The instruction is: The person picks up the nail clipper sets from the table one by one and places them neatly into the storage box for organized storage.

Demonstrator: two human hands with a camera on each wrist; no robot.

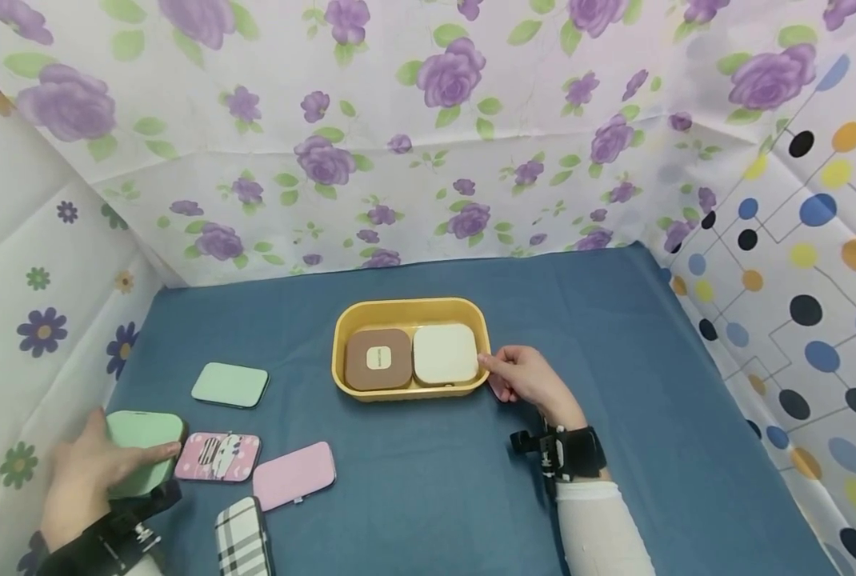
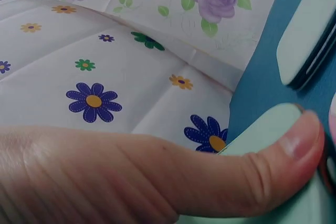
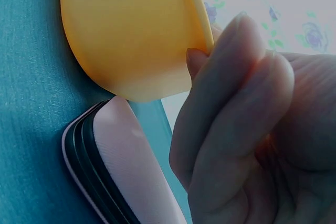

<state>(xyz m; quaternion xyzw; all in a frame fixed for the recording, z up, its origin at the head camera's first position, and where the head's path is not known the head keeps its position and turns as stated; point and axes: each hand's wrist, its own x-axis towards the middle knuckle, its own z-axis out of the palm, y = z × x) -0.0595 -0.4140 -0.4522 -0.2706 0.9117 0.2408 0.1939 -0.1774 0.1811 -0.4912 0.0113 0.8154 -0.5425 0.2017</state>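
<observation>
My left hand (image 1: 90, 464) grips a mint-green case (image 1: 142, 432) at the far left. Its thumb (image 2: 294, 145) lies across the top to the right edge, while the other fingers are mostly hidden. With thumb and fingers my right hand (image 1: 532, 376) pinches the right rim of a yellow tray (image 1: 410, 306). Inside that tray a brown square case (image 1: 362, 362) with a pale label sits beside a cream-white square case (image 1: 446, 354). Below the right hand a pink case (image 3: 139, 166) stands close to the tray's corner; the head view hides most of it.
Another mint case (image 1: 230, 384) lies behind the left hand. A pink patterned case (image 1: 201, 458), a plain pink case (image 1: 294, 475) and a black-and-white plaid case (image 1: 239, 540) lie nearer me. Blue cloth (image 1: 414, 480) covers the table, with printed sheets (image 1: 399, 176) around its back and sides.
</observation>
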